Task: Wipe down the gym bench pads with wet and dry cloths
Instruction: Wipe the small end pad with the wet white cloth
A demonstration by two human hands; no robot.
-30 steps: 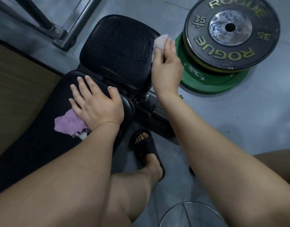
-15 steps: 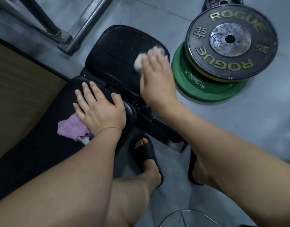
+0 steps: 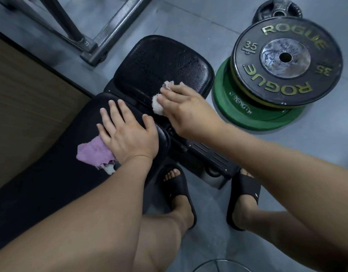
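Right hand (image 3: 186,108) presses a pale cloth (image 3: 157,107) on the near edge of the seat pad (image 3: 159,63), fingers apparently flat, while the left hand (image 3: 128,136) lies spread beside it, pinning a purple cloth (image 3: 92,152).

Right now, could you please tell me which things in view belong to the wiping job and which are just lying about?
In the job:
seat pad
back pad
white cloth, under the right hand
pink cloth, under the left hand

Lying about:
black plate
green plate
small plate
rack frame
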